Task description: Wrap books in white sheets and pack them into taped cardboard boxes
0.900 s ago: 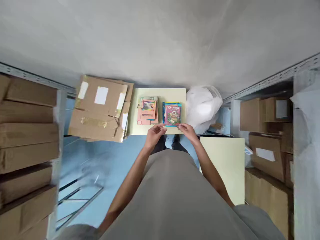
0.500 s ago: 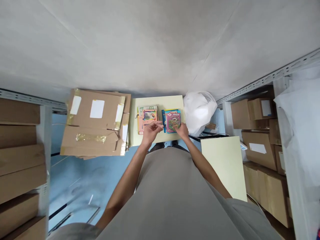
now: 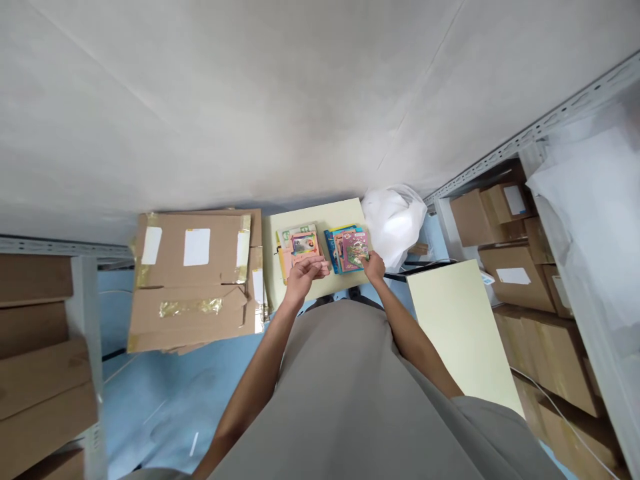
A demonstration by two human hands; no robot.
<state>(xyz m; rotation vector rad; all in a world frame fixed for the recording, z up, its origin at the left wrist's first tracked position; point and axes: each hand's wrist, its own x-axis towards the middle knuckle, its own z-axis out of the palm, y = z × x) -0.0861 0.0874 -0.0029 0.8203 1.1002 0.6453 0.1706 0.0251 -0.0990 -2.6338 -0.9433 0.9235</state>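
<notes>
The purple illustrated booklet [image 3: 355, 248] was pinched at its 4 o'clock corner by the right hand [image 3: 374, 268], and a blue booklet [image 3: 329, 248] was partly covered toward 9 o'clock on the cream table [image 3: 333, 215]. The left hand [image 3: 301, 277] was held loosely spread over the pink booklet's [image 3: 293, 253] 6 o'clock edge, while a white plastic bag [image 3: 393, 223] was seen at the right hand's 1 o'clock.

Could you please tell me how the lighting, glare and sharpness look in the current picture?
Head view: soft, fairly even light, with glints on the shiny tape; the white plastic bag looks bright; the right-hand shelf rail slants steeply, perhaps wide-lens distortion; the purple booklet's small print is unreadable.
</notes>
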